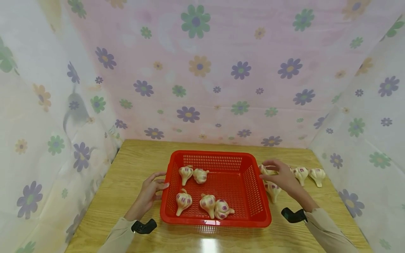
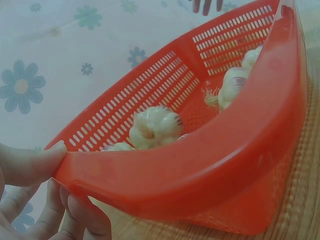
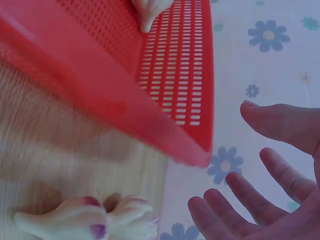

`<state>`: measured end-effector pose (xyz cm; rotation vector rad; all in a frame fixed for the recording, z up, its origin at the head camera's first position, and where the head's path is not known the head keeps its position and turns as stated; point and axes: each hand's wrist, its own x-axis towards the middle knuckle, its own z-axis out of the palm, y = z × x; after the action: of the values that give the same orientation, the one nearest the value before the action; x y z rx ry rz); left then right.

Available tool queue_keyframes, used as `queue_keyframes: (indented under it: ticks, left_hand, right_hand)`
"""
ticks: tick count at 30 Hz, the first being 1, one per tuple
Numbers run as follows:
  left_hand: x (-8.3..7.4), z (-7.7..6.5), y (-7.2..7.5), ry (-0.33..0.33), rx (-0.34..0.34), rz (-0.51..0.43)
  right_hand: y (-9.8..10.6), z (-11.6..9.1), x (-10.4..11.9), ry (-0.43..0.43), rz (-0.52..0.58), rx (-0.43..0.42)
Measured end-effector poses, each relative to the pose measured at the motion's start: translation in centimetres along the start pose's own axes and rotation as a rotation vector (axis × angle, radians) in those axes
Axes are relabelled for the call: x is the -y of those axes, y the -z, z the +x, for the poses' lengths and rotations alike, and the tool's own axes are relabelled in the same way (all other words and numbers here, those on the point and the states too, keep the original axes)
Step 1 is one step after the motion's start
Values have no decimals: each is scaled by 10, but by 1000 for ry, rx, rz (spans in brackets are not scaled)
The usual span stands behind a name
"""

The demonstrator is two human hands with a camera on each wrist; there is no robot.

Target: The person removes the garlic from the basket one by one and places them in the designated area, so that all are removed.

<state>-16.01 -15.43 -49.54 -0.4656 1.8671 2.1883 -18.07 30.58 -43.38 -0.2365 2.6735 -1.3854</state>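
A red plastic basket (image 1: 215,222) with slotted walls stands on the table, several garlic bulbs (image 1: 184,201) lying in it. My left hand (image 1: 148,192) grips its left rim, thumb on top and fingers underneath, as the left wrist view shows. Beyond the basket's right side, my right hand (image 1: 283,175) hovers over more garlic bulbs (image 1: 272,189) on the table, partly covering them. In the right wrist view, its fingers (image 3: 250,197) are spread and bent a little, holding nothing. They are apart from the basket (image 3: 100,90) there.
A wood-grain table (image 1: 142,154) carries everything. Two garlic bulbs (image 1: 317,175) lie farther right, near the table's right edge. Flowered cloth (image 1: 196,88) surrounds the table at the back and both sides.
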Motion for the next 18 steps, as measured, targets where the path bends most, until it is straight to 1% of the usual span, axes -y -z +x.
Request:
queue_keyframes:
  ticks: [3,8,14,18]
  left_hand:
    - [1,0,0,-2,1,0]
    - [2,0,0,-6,0,-2]
    - [3,1,0,-7,-4,-3]
    - [2,2,1,-10,9,-9]
  right_hand:
    - [-3,4,8,14,21,41]
    - [-11,11,20,45,26,91]
    - [-24,21,26,129,-24,110]
    - [-34,28,32,148,-15,127]
